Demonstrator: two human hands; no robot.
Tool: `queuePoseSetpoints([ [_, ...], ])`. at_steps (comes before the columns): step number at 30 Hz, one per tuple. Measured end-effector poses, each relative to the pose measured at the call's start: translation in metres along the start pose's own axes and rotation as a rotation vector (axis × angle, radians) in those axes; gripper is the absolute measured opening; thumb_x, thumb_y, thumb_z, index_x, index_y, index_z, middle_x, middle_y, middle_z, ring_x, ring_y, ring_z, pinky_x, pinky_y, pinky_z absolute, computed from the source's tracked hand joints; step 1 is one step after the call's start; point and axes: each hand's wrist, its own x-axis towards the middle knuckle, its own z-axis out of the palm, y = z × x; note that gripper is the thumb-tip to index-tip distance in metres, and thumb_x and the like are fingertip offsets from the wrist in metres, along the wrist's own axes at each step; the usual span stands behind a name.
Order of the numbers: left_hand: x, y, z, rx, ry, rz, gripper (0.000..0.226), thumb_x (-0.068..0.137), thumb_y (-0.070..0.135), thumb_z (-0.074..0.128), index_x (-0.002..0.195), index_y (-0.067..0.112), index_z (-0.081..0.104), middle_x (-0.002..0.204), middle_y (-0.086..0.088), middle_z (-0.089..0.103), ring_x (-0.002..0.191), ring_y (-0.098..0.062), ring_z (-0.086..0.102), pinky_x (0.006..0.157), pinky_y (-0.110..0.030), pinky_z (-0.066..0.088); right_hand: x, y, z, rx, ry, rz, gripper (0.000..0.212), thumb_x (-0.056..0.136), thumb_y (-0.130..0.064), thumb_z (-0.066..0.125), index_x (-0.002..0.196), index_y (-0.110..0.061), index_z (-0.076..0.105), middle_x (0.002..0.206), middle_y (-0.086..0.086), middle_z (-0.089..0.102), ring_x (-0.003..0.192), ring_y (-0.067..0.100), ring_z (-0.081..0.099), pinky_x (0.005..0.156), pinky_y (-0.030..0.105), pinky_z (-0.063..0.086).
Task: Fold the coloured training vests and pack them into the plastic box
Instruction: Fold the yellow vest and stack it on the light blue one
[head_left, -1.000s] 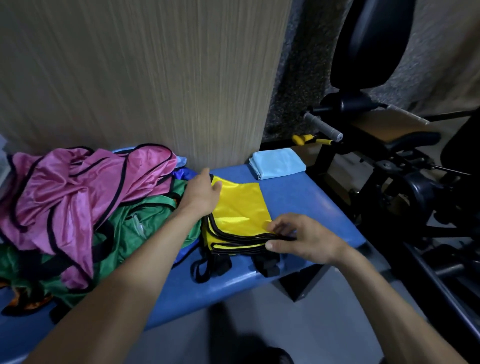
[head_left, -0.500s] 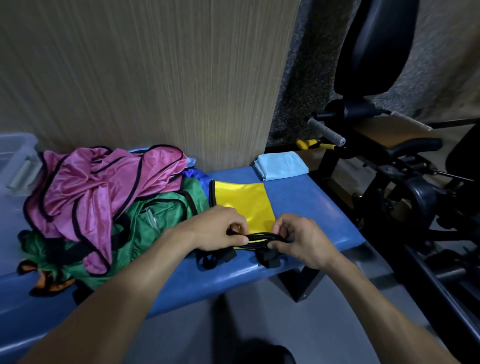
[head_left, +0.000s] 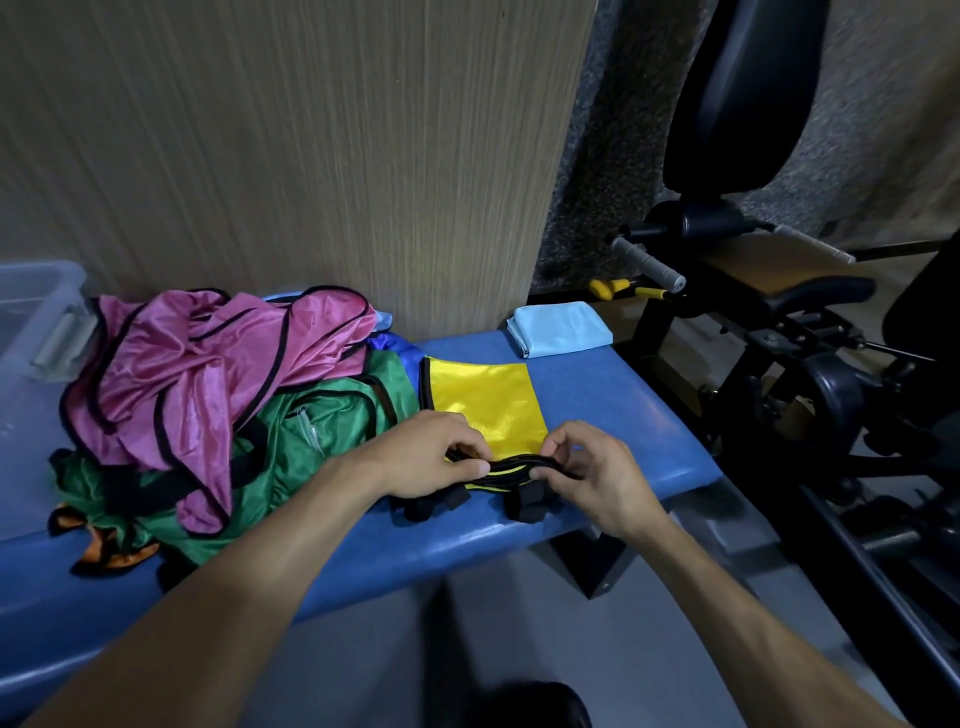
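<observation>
Head view: left hand (head_left: 431, 452) and right hand (head_left: 597, 470) both pinch the black-trimmed near edge of the folded yellow vest (head_left: 483, 400), flat on the blue bench (head_left: 623, 410). Pink vest (head_left: 208, 374) heaped over green vest (head_left: 311, 431) at left; plastic box (head_left: 36, 312) beyond.

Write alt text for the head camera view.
Both hands, left hand and right hand, pinch the black-trimmed near edge of a folded yellow vest on a blue padded bench. Unfolded pink vest and green vest lie heaped left, beside a clear plastic box.
</observation>
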Motion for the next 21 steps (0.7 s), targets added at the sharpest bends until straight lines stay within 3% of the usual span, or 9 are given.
queuePoseSetpoints([
  [3,-0.001,0.0,0.003,0.017,0.009,0.006,0.024,0.098,0.04,0.064,0.116,0.029,0.074,0.098,0.008,0.062,0.095,-0.01,0.058,0.087,-0.026,0.044,-0.003,0.002,0.0,0.035,0.015,0.052,0.025,0.084,-0.011,0.082,0.084,-0.025,0.062,0.079,0.002,0.055,0.065,0.036,0.062,0.059,0.026,0.048],
  [7,-0.003,-0.002,0.006,0.034,0.003,0.023,0.03,0.1,0.042,0.06,0.127,0.033,0.069,0.1,0.008,0.058,0.096,-0.011,0.057,0.087,-0.028,0.043,-0.011,0.001,0.0,0.083,-0.034,0.105,0.021,0.087,-0.009,0.079,0.09,-0.018,0.061,0.079,0.016,0.055,0.061,0.037,0.064,0.055,0.029,0.047],
  [10,-0.004,-0.002,0.008,0.085,-0.019,0.04,0.039,0.101,0.047,0.054,0.139,0.042,0.057,0.099,0.009,0.052,0.099,-0.011,0.052,0.087,-0.026,0.039,-0.017,-0.003,-0.009,-0.164,-0.062,-0.031,0.024,0.088,-0.011,0.078,0.097,-0.026,0.061,0.081,0.001,0.053,0.058,0.014,0.056,0.06,0.018,0.042],
  [12,-0.005,-0.001,0.01,0.102,-0.032,0.054,0.041,0.102,0.049,0.051,0.143,0.046,0.052,0.1,0.011,0.049,0.1,-0.011,0.05,0.09,-0.027,0.04,-0.023,-0.008,-0.015,-0.286,-0.074,-0.145,0.03,0.086,-0.008,0.075,0.104,-0.029,0.062,0.089,-0.004,0.051,0.066,0.015,0.054,0.065,0.014,0.04],
  [15,-0.006,0.0,0.01,0.096,-0.032,0.058,0.04,0.102,0.048,0.051,0.142,0.046,0.052,0.103,0.009,0.049,0.103,-0.013,0.05,0.094,-0.028,0.04,-0.035,-0.019,-0.02,-0.267,-0.116,-0.175,0.033,0.083,-0.004,0.068,0.109,-0.024,0.066,0.093,-0.007,0.053,0.073,0.014,0.057,0.067,0.012,0.041],
  [18,-0.007,0.001,0.008,0.094,-0.031,0.055,0.039,0.103,0.045,0.051,0.142,0.043,0.054,0.106,0.006,0.052,0.104,-0.014,0.051,0.092,-0.023,0.036,-0.047,-0.023,-0.019,-0.258,-0.166,-0.16,0.034,0.08,-0.017,0.069,0.113,-0.024,0.065,0.096,-0.011,0.053,0.08,0.011,0.06,0.07,0.015,0.044],
  [21,-0.007,0.004,0.007,0.097,-0.036,0.055,0.038,0.103,0.044,0.051,0.141,0.042,0.056,0.107,0.005,0.052,0.104,-0.015,0.051,0.094,-0.025,0.038,-0.055,-0.023,-0.008,-0.371,-0.103,-0.119,0.049,0.077,-0.054,0.077,0.114,-0.026,0.059,0.099,-0.015,0.047,0.082,0.006,0.055,0.07,0.013,0.042],
])
